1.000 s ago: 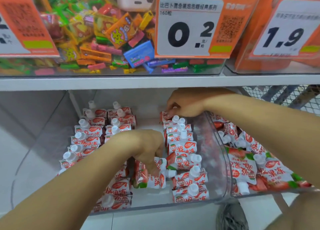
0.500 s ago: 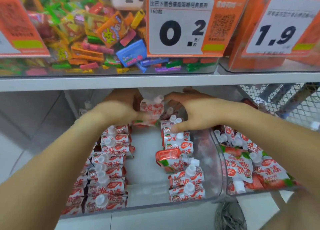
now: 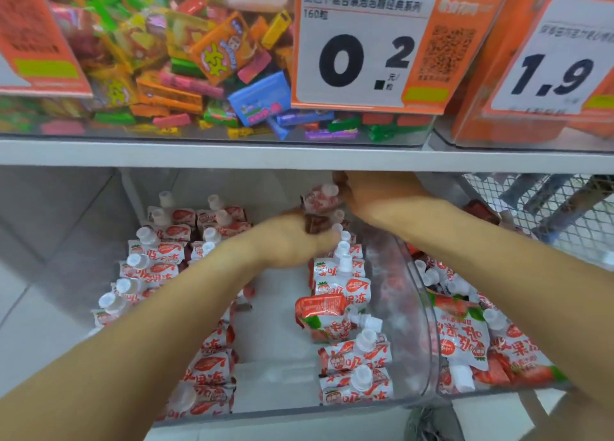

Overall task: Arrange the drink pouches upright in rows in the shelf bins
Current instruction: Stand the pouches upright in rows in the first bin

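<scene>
Both grips meet at the back of the clear plastic shelf bin: my left hand curls beside the red-and-white spouted drink pouch, my right hand pinches it near the cap. I should lower it upright behind the right row, base first, then fix the tipped pouch.

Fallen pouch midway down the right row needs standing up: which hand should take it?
Probably left. The left hand is nearer the fallen pouch. The right hand holds a pouch at the back.
</scene>
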The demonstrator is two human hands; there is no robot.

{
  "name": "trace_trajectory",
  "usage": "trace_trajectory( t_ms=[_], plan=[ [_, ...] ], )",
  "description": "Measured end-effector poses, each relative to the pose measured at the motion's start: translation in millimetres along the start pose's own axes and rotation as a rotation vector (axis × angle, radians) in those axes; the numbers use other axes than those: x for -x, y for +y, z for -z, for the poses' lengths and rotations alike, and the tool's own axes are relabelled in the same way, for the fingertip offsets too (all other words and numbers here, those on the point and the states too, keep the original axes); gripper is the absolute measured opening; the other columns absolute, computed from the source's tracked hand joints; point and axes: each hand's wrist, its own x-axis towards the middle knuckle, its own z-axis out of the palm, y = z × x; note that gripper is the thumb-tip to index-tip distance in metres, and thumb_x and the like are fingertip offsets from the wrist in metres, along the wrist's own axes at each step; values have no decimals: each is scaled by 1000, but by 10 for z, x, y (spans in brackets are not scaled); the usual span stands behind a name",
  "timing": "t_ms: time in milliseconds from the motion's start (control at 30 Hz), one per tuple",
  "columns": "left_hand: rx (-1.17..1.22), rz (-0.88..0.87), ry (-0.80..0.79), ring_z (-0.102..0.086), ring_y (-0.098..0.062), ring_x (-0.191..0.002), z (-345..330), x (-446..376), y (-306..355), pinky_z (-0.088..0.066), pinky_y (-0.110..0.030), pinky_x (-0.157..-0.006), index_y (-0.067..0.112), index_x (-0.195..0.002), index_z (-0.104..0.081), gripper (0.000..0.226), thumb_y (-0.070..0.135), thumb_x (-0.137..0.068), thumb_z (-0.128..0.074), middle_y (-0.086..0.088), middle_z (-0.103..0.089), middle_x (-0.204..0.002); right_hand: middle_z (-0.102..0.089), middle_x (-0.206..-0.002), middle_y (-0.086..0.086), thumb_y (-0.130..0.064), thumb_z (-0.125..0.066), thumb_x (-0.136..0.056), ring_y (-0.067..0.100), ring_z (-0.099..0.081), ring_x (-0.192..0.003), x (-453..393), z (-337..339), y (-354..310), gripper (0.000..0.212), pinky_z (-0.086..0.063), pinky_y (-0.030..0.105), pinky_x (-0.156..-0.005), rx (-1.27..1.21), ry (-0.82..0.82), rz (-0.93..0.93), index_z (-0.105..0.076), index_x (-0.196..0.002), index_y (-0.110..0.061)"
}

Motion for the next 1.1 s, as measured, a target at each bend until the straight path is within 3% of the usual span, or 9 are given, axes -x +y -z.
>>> trace_trajectory(
  t_ms=[133, 200, 267, 367, 500, 700, 800, 933, 1100],
  plan=[
    [40, -26, -106, -44, -9, -129, -108, -12, -112, -29, -22, -109, 28, -144, -37, 68, 65, -87, -42, 11, -47, -142, -51, -104, 4, -11, -48, -97, 28, -55, -105, -68, 42, -73, 8, -33, 29, -77, 159, -142, 113, -48, -104, -15],
    [104, -30, -111, -45, -9, -127, -98, -1, -144, -30, -22, -108, 30, -140, -42, 57, 58, -90, -48, 13, -49, -138, -56, -119, 2, -9, -58, -89, 28, -55, -110, -123, 43, -64, 38, -42, 30, -81, 150, -225, 244, -50, -125, -20],
    [152, -13, -122, -52, -11, -120, -86, 22, -146, -37, -28, -107, 31, -133, -49, 49, 54, -90, -55, 11, -56, -132, -60, -111, -1, -8, -61, -84, 27, -59, -99, -170, -14, -30, 48, -47, 32, -74, 125, -298, 320, -51, -125, -32],
    [-12, 47, -127, -58, -15, -105, 5, 114, -61, -46, -28, -94, 24, -124, -56, 48, 55, -88, -58, 7, -60, -116, -56, -94, -3, -2, -59, -84, 24, -55, -84, -276, -105, 21, 48, -43, 28, -60, 102, -285, 351, -50, -121, -30],
    [-334, 69, -115, -60, -19, -82, 67, 266, 88, -46, -26, -70, 22, -84, -62, 44, 65, -77, -63, 2, -62, -83, -51, -87, -1, -1, -60, -85, 18, -47, -72, -392, -118, -60, 40, -26, 26, -50, 178, -404, 332, -49, -120, -18],
    [-415, 36, -123, -66, -21, -82, -24, 570, 155, -55, -36, -76, 6, -93, -70, 69, 69, -64, -72, -6, -71, -90, -59, -121, 10, -3, -53, -91, 28, -56, -94, -380, -189, -100, 39, -42, 29, -72, 204, -526, 310, -53, -126, -20],
    [-439, 9, -95, -61, -19, -82, -95, 663, 151, -53, -35, -75, 11, -92, -65, 61, 64, -64, -75, -3, -66, -91, -56, -137, 5, -3, -56, -91, 28, -56, -118, -191, -26, -17, 49, -47, 30, -93, 114, -367, 279, -52, -135, -23],
    [-410, 5, -81, -53, -16, -78, -162, 721, 129, -45, -27, -66, 16, -96, -57, 52, 50, -65, -82, 0, -60, -92, -70, -100, -2, -25, -66, -87, 17, -65, -90, 389, 243, -27, 18, -53, 35, -81, -122, -196, 322, -65, -105, -22],
    [-327, -34, 64, -54, -15, -70, -285, 822, 24, -39, -24, -61, 16, -84, -66, 30, 38, -71, -82, 3, -62, -77, -71, -86, -15, -45, -75, -79, 2, -64, -80, 843, 423, -30, 21, -54, 30, -81, -124, -453, 371, -70, -94, -30]
  ],
)
